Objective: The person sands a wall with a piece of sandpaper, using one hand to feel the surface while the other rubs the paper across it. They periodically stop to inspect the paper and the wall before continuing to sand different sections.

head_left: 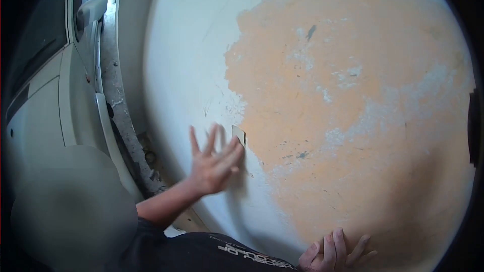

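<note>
My left hand (214, 168) reaches up to the wall with its outer fingers spread. Its index and middle fingertips lie over a small flat beige-grey piece (238, 133), right at the border between white paint and bared orange. The piece has a squarish top and a dark right edge; its lower part is hidden by the fingers. Low on the right, my right hand (340, 252) has its fingers apart and slightly bent beside the orange patch (312, 106). Nothing shows in it, and the frame's bottom edge cuts it off.
A pale car (40, 106) with a side mirror (92, 11) stands at the left. Between car and wall (186, 45) runs a narrow floor strip (113, 60) with debris. My black shirt (212, 252) spans the bottom; a blurred round shape (70, 211) covers the lower left.
</note>
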Tool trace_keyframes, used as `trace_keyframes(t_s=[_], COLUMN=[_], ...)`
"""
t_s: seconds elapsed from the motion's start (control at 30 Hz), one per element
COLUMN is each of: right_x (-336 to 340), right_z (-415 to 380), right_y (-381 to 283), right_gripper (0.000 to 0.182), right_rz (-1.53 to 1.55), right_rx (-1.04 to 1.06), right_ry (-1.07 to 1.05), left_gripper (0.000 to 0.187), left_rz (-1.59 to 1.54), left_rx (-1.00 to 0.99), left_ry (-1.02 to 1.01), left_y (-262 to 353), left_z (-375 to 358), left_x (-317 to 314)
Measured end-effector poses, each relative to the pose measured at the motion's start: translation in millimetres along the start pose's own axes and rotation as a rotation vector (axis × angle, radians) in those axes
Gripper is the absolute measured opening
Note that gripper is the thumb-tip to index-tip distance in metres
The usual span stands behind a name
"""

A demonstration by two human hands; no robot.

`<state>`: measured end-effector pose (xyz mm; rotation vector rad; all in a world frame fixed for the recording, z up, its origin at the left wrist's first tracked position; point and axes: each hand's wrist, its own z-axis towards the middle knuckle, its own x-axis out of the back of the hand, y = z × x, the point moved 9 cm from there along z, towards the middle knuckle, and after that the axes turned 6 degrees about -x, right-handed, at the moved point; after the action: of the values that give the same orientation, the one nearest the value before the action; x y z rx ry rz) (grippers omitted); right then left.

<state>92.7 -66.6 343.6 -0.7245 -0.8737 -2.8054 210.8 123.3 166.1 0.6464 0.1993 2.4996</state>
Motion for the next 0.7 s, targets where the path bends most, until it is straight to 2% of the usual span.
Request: trace_keyframes(t_s=[0.07,0.1,0.13,0.17,0.23,0.27,0.3,0.33,0.4,0.47,0.5,0.53,0.57,0.6,0.67,0.7], right_x=[-6,-4,-7,-4,1,1,0,0,-4,-8,-7,-6,-4,-4,-4,-3], right_z=[2,0,0,-1,0,1,1,-2,-12,-17,-18,-16,-12,-8,-8,-5], right_y=[-4,-3,-3,-4,-4,-4,-3,0,3,7,11,10,8,8,8,9], right_gripper=[0.023,0.023,0.023,0.024,0.024,0.025,0.026,0.026,0.024,0.026,0.028,0.028,0.023,0.019,0.020,0.019], right_rz=[-0.001,-0.002,0.007,0.018,0.035,0.032,0.029,0.038,0.001,0.024,0.047,0.048,0.048,0.052,0.064,0.087], right_rx=[0.012,-0.003,0.012,0.017,0.017,0.001,-0.015,-0.014,0.082,0.063,0.034,0.034,0.007,-0.025,-0.044,-0.041], right_ry=[0.004,0.010,-0.016,0.038,0.090,0.076,0.061,0.049,0.029,0.009,-0.018,-0.022,-0.003,0.014,0.007,0.030], left_gripper=[0.049,0.047,0.049,0.049,0.054,0.054,0.053,0.050,0.046,0.043,0.041,0.040,0.041,0.045,0.048,0.048], left_rz=[0.296,0.211,0.155,0.157,0.010,0.049,0.118,0.271,0.019,0.062,0.304,0.374,0.366,0.122,0.209,0.098], left_rx=[0.342,0.378,0.467,0.480,0.485,0.478,0.293,0.113,-0.440,-0.345,-0.222,-0.053,0.250,0.573,0.463,0.417], left_ry=[-0.127,0.109,0.158,0.146,0.290,0.166,0.184,-0.372,-0.007,0.140,0.172,0.110,0.031,0.134,0.168,0.176], left_y=[-83,-116,-153,-158,-153,-117,-56,0,90,55,28,-11,-56,-92,-67,-31], left_z=[23,42,58,57,63,48,28,-9,-48,-30,-9,13,32,37,45,41], left_x=[-7,18,31,28,27,6,-9,-53,-16,-14,-5,3,14,27,22,11])
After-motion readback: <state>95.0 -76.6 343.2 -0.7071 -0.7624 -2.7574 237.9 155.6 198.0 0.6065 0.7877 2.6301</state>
